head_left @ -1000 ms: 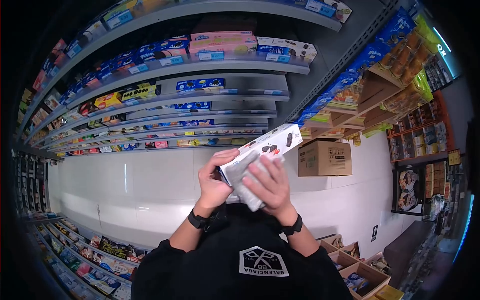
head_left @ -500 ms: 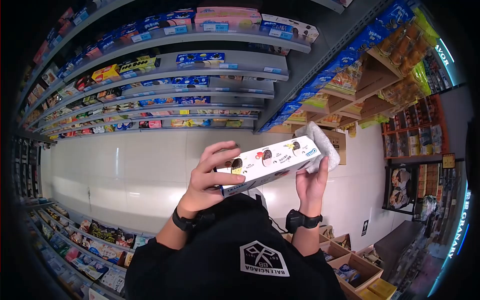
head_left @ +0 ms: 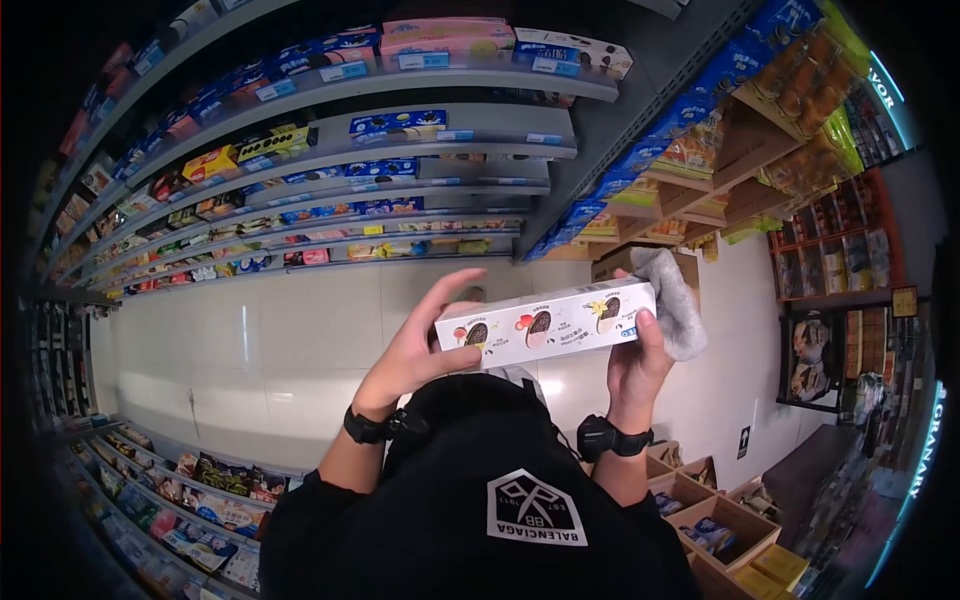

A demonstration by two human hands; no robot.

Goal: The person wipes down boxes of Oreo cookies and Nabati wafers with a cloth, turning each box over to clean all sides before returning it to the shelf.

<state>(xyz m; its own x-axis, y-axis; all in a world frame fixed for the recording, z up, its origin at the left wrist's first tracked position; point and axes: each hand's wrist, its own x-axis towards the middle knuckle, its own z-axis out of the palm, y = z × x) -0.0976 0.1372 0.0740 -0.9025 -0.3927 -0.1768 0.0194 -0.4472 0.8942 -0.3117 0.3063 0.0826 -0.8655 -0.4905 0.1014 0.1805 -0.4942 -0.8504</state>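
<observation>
A long white Oreo cookie box (head_left: 575, 325) with printed cookies and fruit lies level between my two hands. My left hand (head_left: 412, 350) grips its left end, thumb on the near side; one finger is raised above the far edge. At the other end, my right hand (head_left: 637, 372) presses its thumb on the box, its fingers mostly hidden behind. A grey fluffy cloth (head_left: 682, 310) hangs at that right end, against my right hand; how the fingers hold it is partly hidden.
Shelves (head_left: 520, 122) of boxed biscuits stand ahead and to the left. On the right is a wooden rack (head_left: 735, 150) of bagged snacks. Wooden bins (head_left: 735, 535) are at lower right, and another shelf (head_left: 200, 510) at lower left. Pale tiled floor (head_left: 300, 340) lies below.
The box has turned from a tilt to nearly level and moved slightly right, its printed side facing up more. My right thumb now lies on the box, and the cloth has moved right.
</observation>
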